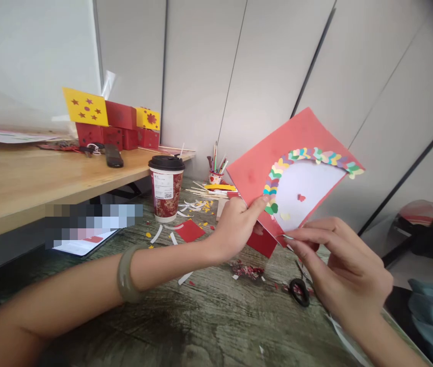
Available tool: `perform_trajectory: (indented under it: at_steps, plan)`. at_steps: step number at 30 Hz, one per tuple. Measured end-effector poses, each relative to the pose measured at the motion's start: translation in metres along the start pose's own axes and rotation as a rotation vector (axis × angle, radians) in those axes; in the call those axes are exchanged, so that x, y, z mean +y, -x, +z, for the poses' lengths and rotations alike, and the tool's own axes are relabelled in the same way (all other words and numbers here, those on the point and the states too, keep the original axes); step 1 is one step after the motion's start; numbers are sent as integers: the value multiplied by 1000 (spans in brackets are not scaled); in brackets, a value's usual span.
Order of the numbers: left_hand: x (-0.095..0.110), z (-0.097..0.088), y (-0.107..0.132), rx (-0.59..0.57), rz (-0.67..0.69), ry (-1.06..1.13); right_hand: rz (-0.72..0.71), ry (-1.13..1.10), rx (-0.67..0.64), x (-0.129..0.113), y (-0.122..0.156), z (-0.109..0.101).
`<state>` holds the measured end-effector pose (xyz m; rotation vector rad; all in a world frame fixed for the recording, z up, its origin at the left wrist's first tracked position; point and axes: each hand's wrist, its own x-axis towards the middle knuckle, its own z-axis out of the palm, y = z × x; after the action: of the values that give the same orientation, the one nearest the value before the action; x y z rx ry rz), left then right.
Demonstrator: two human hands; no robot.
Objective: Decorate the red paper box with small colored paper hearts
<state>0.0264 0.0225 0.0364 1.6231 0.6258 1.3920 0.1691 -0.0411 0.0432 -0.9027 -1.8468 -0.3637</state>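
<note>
Head view, card: the left hand (237,224) and right hand (348,260) are keeping the red card (254,168) tilted above the table (216,321).
Left grip: the thumb is pressing on the card's front, its tip touching the border, while the fingers are bracing behind.
Right grip: thumb and forefinger are meeting at the card's lower corner; whether they are pinching a pale sliver or the card itself, I cannot tell.
Done: multicoloured paper hearts (273,183) are overlapping like scales along most of the curve.
Left: the stretch nearest the lower corner is showing few or no hearts, so the border is probably nearing completion.
White panel: the smooth white panel (304,188) is carrying a small red cutout (301,198) and, lower down, a pale yellow piece (285,216).
Scraps: curling white strips (157,233) and a flat red sheet (190,231) are lying on the grained grey-green surface.
Scissors: black-handled scissors (307,293) are resting beside the right hand.
Cup: a tapering, patterned paper cup (167,188) is standing upright under a black lid.
</note>
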Motion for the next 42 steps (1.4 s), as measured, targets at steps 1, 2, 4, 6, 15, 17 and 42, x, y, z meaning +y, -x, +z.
perform_trajectory:
  at_steps: [1,2,4,6,15,17,42]
  plan:
    - [-1,0,0,7,12,-20,50,-29,-3,0,-1,0]
    - [-1,0,0,13,25,-41,112,-61,-15,1,-2,1]
    - [-2,2,2,16,49,-70,254,-126,-53,4,-5,3]
    - [-3,6,6,6,57,-66,363,-181,-77,8,-7,5]
    - [-3,15,16,-16,-11,80,486,-220,3,6,-6,8]
    - [-4,16,16,-4,-32,91,493,-240,3,6,-7,8]
    - [2,15,16,46,130,60,298,5,-50,2,-6,6]
